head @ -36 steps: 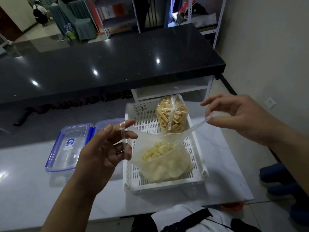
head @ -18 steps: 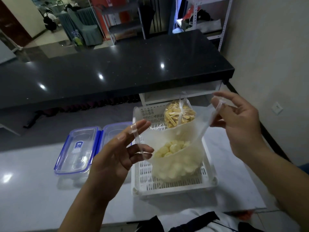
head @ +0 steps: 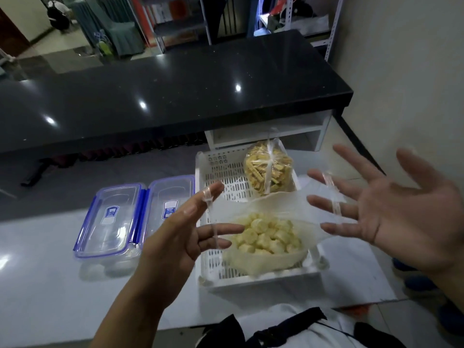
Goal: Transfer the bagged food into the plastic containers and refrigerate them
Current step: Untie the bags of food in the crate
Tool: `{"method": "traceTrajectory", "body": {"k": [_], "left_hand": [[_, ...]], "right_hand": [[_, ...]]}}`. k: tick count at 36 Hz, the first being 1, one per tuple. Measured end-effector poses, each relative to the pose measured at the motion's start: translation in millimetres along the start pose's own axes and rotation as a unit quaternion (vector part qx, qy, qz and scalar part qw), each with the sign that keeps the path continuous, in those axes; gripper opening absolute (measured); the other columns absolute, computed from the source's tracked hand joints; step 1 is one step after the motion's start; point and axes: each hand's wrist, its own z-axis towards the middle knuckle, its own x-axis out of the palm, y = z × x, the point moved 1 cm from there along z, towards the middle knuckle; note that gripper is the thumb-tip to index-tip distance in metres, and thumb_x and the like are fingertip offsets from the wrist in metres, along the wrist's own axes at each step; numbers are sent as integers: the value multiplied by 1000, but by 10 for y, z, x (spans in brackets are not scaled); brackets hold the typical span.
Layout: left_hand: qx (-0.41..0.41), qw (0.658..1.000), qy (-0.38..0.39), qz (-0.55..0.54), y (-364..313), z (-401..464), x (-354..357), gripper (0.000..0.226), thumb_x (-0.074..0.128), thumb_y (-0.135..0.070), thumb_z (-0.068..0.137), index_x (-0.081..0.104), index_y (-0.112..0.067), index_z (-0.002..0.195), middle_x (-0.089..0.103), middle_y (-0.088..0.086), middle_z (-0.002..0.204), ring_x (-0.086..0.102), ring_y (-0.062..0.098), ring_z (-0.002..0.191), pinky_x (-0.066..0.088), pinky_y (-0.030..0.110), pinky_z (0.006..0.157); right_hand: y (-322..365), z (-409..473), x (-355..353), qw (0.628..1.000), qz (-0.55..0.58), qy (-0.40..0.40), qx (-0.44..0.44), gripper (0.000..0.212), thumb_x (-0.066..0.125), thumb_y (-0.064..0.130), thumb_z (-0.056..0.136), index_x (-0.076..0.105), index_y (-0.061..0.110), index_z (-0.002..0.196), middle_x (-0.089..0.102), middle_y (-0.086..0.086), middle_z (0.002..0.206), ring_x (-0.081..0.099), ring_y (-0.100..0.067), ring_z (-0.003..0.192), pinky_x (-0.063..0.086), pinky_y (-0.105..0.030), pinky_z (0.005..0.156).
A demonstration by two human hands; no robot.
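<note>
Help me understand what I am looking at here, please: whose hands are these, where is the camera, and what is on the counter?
No machine here: a person wears a camera on the head, looking forward and down, so you see their own two bare hands. The left hand and right hand have straight, spread fingers with the handle loops of a thin plastic bag hooked over them, stretching its mouth open. Inside are pale, round food pieces. The bag's bottom seems to rest in a white perforated basket on the light counter. A second, tied bag of yellow strips sits at the basket's far end. Left of the basket stand two clear containers with blue-clipped lids, shut.
</note>
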Motion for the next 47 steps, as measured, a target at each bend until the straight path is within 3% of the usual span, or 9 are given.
{"method": "traceTrajectory", "body": {"k": [4,13,21,30,33,35,37,41,47], "left_hand": [[22,999,32,-16,-48,-93,-39,93,73,-65,69,52,-13,143,47,1,153,66,46,109,57,39,81],[-28,999,36,-8,20,-110,-34,90,70,-74,67,59,-18,137,47,-4,154,65,48,110,61,42,78],[-22,999,32,7,-19,-135,-91,88,66,-72,74,58,-12,138,50,8,151,57,43,125,58,54,86],[-33,974,-71,213,-311,-142,-402,82,61,-87,62,75,-27,115,71,2,124,71,29,109,61,41,77],[-3,962,-77,264,-427,-17,-492,75,56,-88,68,76,-32,113,73,-2,122,71,24,108,52,49,89],[21,951,-77,299,-481,170,-515,67,56,-86,71,75,-37,112,74,-6,119,71,18,108,51,44,90],[39,939,-67,336,-478,435,-497,51,59,-78,76,74,-44,111,74,-13,115,70,9,107,52,32,88],[28,922,-23,385,-287,1099,-445,29,65,-49,86,70,-44,114,73,-18,114,67,-3,105,55,18,84],[-4,888,39,458,130,1851,-441,39,68,-23,92,63,-27,131,64,-2,130,61,14,118,53,39,101]], "right_hand": [[-3,-15,35,1000,18,12,11,71,21,71,95,-4,43,156,-17,-14,164,-9,-50,148,1,-70,111],[-15,-94,-39,989,93,111,41,68,30,56,101,-6,39,157,-25,3,162,-20,-52,145,-3,-71,110],[83,-116,-302,995,-42,77,53,70,30,49,103,-14,35,156,-21,-16,163,-20,-54,144,-8,-75,108],[680,-256,-921,992,-99,-56,48,72,23,53,104,-20,25,155,-24,-25,160,-22,-54,143,-14,-79,104],[851,-156,-894,936,-315,-154,-16,54,27,47,108,18,30,158,22,-22,161,25,-43,147,31,-73,105],[912,35,-684,837,-511,-195,-31,50,49,60,96,47,43,143,57,2,143,57,-19,128,55,-48,90],[805,219,-538,780,-581,-227,-54,55,61,73,79,57,52,130,64,19,129,63,-3,115,52,-35,89],[565,668,-489,754,-597,-269,-54,45,68,56,79,62,46,122,61,16,129,58,-5,113,47,-37,95],[293,1227,-770,696,-652,-299,-22,48,73,48,82,61,36,127,56,7,134,52,-15,119,45,-35,95]]}}
